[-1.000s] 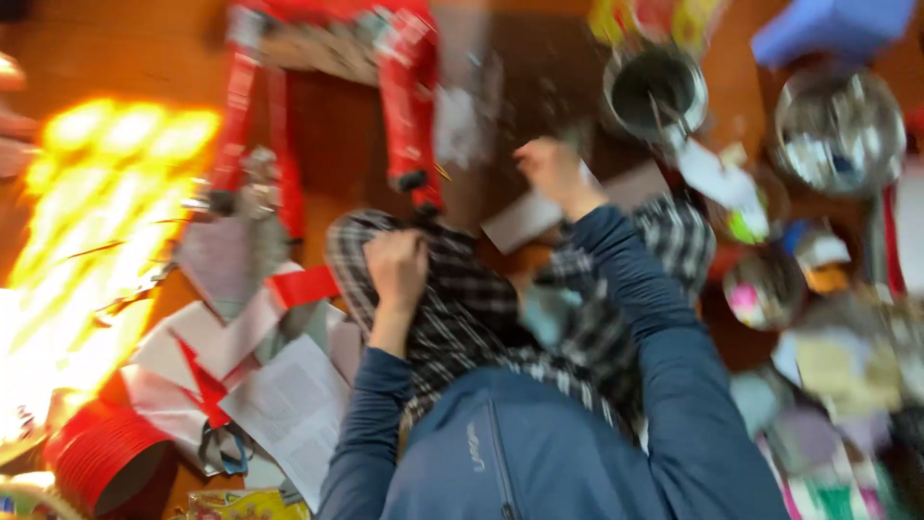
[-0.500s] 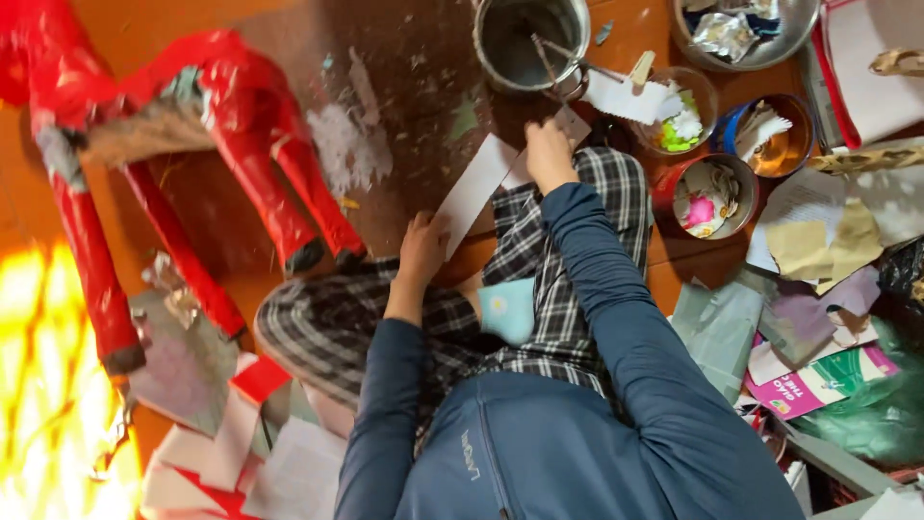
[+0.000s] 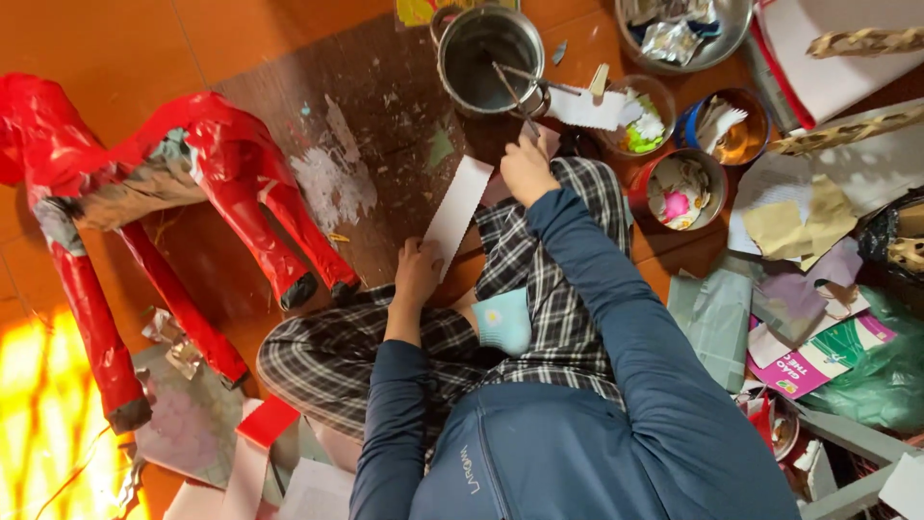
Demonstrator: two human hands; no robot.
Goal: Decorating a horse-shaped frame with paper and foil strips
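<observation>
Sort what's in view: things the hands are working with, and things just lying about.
In hand:
left hand holding white paper strip
right hand with brush at metal pot

Lying about:
red paper horse
bowls of scraps
green bag

One head camera looks steeply down from close above the hands, lap and floor.

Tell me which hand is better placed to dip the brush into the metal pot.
Probably the right hand. It already grips the brush, whose tip lies at the rim of the metal pot. The left hand pins the lower end of the white paper strip, farther from the pot.
</observation>
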